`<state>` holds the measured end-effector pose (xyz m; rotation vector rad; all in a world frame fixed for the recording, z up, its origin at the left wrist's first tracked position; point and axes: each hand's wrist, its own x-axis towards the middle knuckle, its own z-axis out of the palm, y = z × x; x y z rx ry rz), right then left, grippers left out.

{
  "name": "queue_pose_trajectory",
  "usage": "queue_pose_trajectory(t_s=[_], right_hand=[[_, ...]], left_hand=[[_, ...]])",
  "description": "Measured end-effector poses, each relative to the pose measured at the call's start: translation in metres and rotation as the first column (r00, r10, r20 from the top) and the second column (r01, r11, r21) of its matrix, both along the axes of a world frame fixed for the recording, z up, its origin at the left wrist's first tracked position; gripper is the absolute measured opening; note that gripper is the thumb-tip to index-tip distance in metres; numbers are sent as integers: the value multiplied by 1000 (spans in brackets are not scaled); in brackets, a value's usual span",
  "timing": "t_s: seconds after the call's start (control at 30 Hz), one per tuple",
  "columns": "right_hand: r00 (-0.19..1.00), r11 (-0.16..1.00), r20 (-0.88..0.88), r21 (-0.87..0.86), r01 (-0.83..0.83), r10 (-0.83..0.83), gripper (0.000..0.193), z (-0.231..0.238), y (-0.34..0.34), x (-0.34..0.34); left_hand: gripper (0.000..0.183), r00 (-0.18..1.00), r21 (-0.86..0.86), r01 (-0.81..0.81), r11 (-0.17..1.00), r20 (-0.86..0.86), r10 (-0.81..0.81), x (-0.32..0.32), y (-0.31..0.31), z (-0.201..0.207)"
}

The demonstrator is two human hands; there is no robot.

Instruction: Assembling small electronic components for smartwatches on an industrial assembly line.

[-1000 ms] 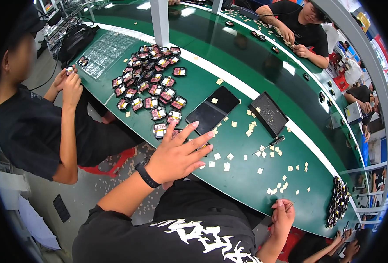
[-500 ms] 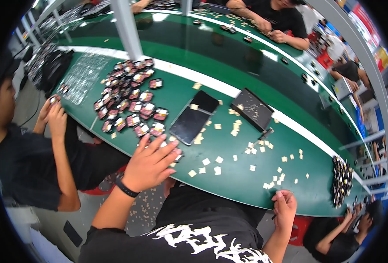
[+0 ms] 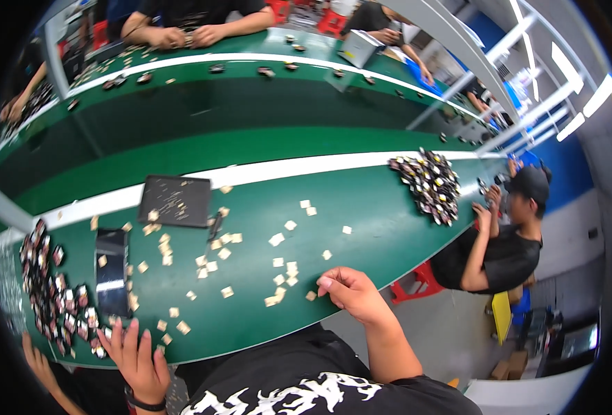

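My left hand [image 3: 138, 363] lies at the near table edge with its fingers stretched out and spread. Its fingertips are beside a pile of small black devices with pinkish labels [image 3: 64, 297]; whether they touch one I cannot tell. A flat black glossy panel [image 3: 112, 273], like a phone, lies just beyond that hand. My right hand [image 3: 351, 294] is over the table's near edge with thumb and fingers curled together. What it holds, if anything, is hidden. Small cream-coloured square pieces [image 3: 278, 280] are scattered on the green table between my hands.
A shallow black tray [image 3: 174, 200] with bits in it stands near the white strip [image 3: 271, 176]. A dark slim tool [image 3: 215, 227] lies beside it. Another device pile [image 3: 430, 187] is at the right, near a seated person [image 3: 513, 235]. More people work across the green line.
The view has swung right, so the table's contents appear shifted left. My left hand remains spread near the device pile; my right hand stays curled near the table edge.
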<state>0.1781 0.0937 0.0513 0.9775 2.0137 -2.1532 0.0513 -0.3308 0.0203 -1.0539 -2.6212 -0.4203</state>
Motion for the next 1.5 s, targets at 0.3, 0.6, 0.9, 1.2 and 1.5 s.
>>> queue_pose_trajectory(t_s=[0.3, 0.6, 0.9, 1.2, 1.5], right_hand=[[947, -76, -181, 983, 166, -267, 34, -26, 144, 25], [909, -217, -290, 948, 231, -300, 44, -26, 267, 37], [929, 65, -244, 960, 271, -278, 27, -22, 311, 40], [901, 317, -245, 876, 365, -359, 20, -13, 316, 37], [904, 155, -392, 896, 417, -167, 12, -10, 296, 40]], left_hand=[[44, 899, 804, 260, 535, 1, -438, -21, 149, 139], [43, 845, 912, -392, -124, 304, -440, -5, 214, 168], [23, 664, 816, -19, 577, 442, -604, 4, 234, 92], [12, 324, 561, -183, 808, 810, -489, 29, 200, 24], [13, 324, 559, -83, 825, 798, -508, 27, 200, 23]])
